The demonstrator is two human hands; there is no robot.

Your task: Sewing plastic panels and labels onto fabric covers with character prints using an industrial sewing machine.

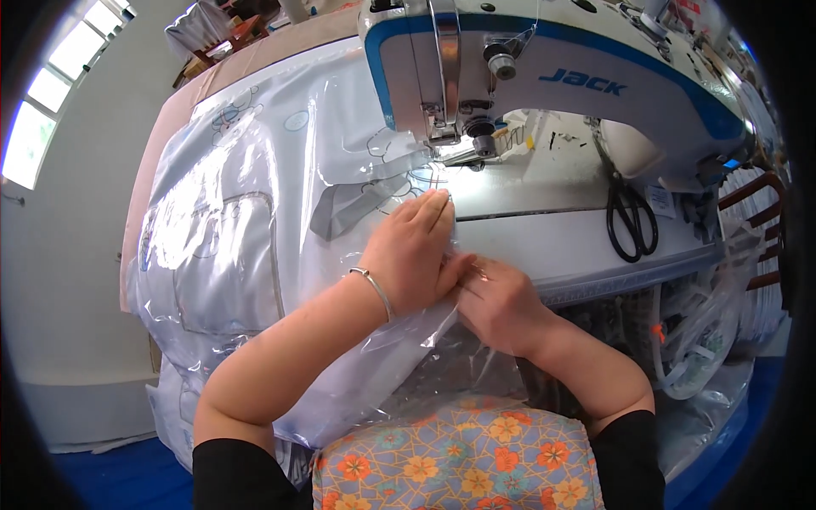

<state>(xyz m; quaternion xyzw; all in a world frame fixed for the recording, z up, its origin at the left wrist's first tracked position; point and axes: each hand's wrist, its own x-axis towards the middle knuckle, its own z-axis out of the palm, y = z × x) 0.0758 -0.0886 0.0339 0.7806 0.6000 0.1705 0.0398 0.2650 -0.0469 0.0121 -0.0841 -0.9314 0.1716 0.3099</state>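
Clear printed sheeting (225, 302), glossy and creased, is spread across the left part of the sewing table (544, 246), its upper right part reaching the needle area of a white-and-blue sewing machine (569, 76). Outline drawings show on it; lower edge hangs off the table toward the person. Grey strip (361, 208) lies folded on top, just left of the machine's lit foot. Left hand (410, 251) laid flat on the sheeting, fingers together and extended, tips near the foot; thumb out toward the other hand, silver bracelet (371, 289) at the wrist. Right hand (501, 304) close beside it, at the table's front edge, fingers curled in against the plastic; cannot tell whether they pinch it. Black-handled scissors (631, 221) on the table, right of the needle. Ruler strip (629, 286) along the front edge. Floral apron (459, 467) at the bottom, between black sleeves.
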